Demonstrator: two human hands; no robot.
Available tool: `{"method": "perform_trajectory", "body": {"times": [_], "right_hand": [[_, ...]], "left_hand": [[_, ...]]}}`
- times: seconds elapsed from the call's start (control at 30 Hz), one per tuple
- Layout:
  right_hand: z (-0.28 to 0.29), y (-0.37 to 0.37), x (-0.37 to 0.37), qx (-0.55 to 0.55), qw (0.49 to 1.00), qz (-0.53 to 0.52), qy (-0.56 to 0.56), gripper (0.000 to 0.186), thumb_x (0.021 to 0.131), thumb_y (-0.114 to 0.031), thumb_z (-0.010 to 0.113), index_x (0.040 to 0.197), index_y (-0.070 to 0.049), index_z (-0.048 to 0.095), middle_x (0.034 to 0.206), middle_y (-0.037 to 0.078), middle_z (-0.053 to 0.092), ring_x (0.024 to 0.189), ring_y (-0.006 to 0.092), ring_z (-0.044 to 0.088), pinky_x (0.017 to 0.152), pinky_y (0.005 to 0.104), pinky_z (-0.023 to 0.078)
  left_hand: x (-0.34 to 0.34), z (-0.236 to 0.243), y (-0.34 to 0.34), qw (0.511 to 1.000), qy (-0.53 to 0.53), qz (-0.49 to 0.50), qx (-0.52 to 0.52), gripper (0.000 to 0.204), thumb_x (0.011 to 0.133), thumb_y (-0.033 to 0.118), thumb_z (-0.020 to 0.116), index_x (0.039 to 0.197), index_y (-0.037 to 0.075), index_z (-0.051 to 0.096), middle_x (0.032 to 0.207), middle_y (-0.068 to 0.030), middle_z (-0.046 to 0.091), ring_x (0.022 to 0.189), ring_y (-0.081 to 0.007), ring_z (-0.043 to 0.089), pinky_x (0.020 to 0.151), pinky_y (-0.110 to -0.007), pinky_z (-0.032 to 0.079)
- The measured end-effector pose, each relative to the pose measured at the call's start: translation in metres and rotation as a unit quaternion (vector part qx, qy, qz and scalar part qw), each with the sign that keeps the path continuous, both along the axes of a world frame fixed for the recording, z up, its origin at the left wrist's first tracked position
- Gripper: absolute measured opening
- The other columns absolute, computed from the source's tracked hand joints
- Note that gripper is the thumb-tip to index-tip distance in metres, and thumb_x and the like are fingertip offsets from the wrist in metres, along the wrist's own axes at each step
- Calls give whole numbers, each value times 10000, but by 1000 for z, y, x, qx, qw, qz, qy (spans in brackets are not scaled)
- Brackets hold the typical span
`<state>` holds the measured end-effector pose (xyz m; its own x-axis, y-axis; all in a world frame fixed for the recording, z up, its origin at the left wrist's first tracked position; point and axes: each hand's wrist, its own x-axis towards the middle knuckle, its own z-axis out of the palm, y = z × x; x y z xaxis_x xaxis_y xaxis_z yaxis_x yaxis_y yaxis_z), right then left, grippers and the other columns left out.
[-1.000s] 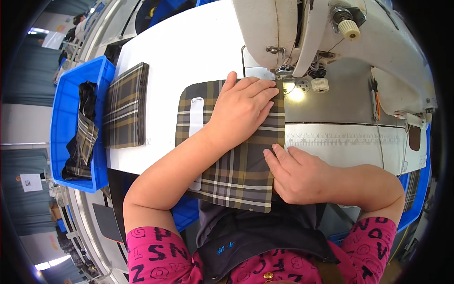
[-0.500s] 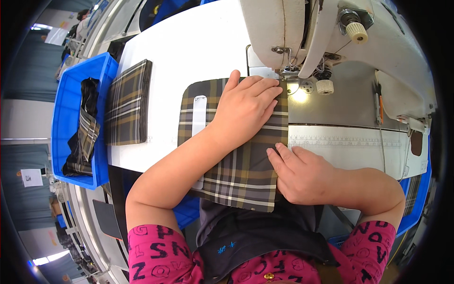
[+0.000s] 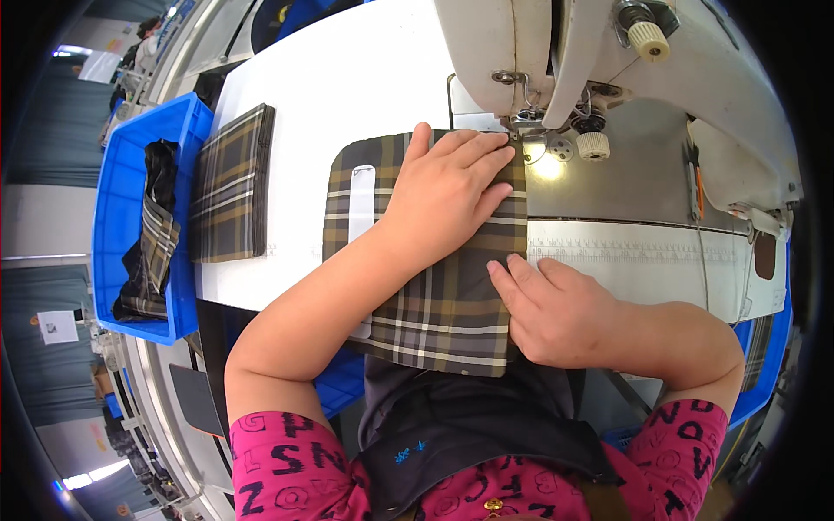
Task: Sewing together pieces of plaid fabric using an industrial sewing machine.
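A plaid fabric piece (image 3: 460, 321) in brown, grey and cream lies under my hands, with a white strip (image 3: 361, 208) on its left part. My left hand (image 3: 439, 187) rests flat on its upper part, fingers spread, fingertips beside the presser foot of the white sewing machine (image 3: 478, 43). My right hand (image 3: 556, 313) grips the fabric's right edge lower down, fingers on top and thumb hidden. Whether the needle is in the cloth, I cannot tell.
On the white table (image 3: 339, 78), a stack of plaid pieces (image 3: 228, 191) sits beside a blue bin (image 3: 104, 226) holding dark scraps. A ruler strip (image 3: 643, 252), an orange-handled tool (image 3: 695, 182) and another blue bin (image 3: 737, 408) are at the right. A person (image 3: 149, 39) is far off.
The fabric and both hands have crept slightly forward, away from my body, past the presser foot. The whole view has also shifted a little. Both hands keep the same placement on the cloth.
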<state>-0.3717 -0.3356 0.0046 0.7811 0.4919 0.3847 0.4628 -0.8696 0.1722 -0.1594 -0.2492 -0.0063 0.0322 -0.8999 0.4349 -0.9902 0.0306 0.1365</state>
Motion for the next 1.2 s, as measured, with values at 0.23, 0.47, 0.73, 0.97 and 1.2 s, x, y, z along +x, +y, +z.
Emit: {"method": "perform_trajectory", "body": {"times": [0.23,0.47,0.73,0.97,1.2], "right_hand": [[3,2,-6,-29,999,-14,-5,375,678,-224,634,831,94,759,1011,278,735,932,374,681,632,352,493],[3,4,-9,-26,1000,-15,10,384,743,-222,626,843,129,744,1001,300,715,934,407,678,682,390,539],[-1,3,-3,26,997,-71,-1,345,714,-173,660,864,128,738,1041,324,696,969,423,672,739,431,572],[-1,-12,5,68,995,-65,28,304,686,-147,681,842,109,731,1108,334,682,1035,430,662,869,469,571],[-3,-21,14,106,989,-99,29,303,688,-149,710,853,104,735,1154,304,685,1088,408,659,960,467,547]], "left_hand": [[-21,11,41,991,84,-62,80,450,825,223,805,1248,115,697,1349,-67,636,1231,-302,589,955,-465,411],[-32,9,57,989,104,-57,87,475,850,190,778,1312,130,691,1426,-79,609,1313,-317,551,945,-477,416],[-21,8,44,991,99,-40,80,480,856,184,774,1327,152,690,1432,-53,613,1327,-305,551,981,-484,413],[-8,4,27,994,87,-36,63,442,888,204,752,1325,163,696,1414,-49,621,1319,-301,554,992,-513,413],[6,1,11,996,64,-30,53,435,907,218,741,1338,178,695,1401,-39,619,1301,-286,559,997,-509,403]]}}
